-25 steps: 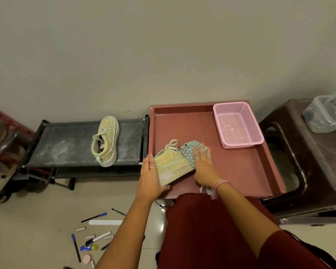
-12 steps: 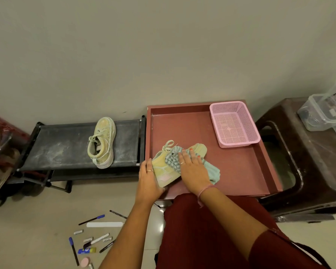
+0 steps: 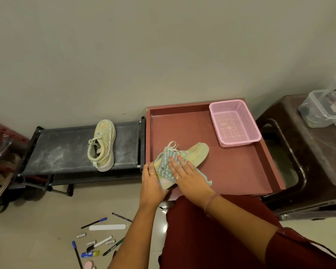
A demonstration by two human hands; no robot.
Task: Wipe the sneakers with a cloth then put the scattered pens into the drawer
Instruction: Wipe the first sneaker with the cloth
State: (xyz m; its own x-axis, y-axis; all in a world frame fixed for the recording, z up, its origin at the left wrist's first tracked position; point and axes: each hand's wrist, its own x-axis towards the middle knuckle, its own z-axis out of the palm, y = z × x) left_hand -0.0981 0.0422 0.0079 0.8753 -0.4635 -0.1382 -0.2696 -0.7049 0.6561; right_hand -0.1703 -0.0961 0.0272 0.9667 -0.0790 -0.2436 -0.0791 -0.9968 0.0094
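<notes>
Head view, only one. My left hand (image 3: pixel 152 180) is clamped on the heel end of the sneaker (image 3: pixel 184 160), low centre of frame, pinning it on the red tabletop (image 3: pixel 231 171) close to its near-left edge. My right hand (image 3: pixel 186 172) lies flat, fingers spread, pressing the cloth (image 3: pixel 166 166) onto the shoe's side; not a closed grip, just palm down on the fabric. A tail of the cloth sticks out to the right under my wrist. The second sneaker (image 3: pixel 102 145) sits alone on the dusty black rack (image 3: pixel 66 150), left of centre, not being touched. The pink basket (image 3: pixel 234 123) is at the upper right of the tabletop, well apart from the shoe. The pens (image 3: pixel 97 241) are scattered on the floor (image 3: pixel 37 230), lower left, with caps and a few small bits I can't identify. No drawer that I can tell in view.

Risks, my guess: the shoe is near the tabletop's edge, so a hard wipe toward me could shove it off if my left hand slips. The cloth is only held under a flat palm, so it may bunch or slide. The pens lie by my feet, so stepping back could kick or crush one.
</notes>
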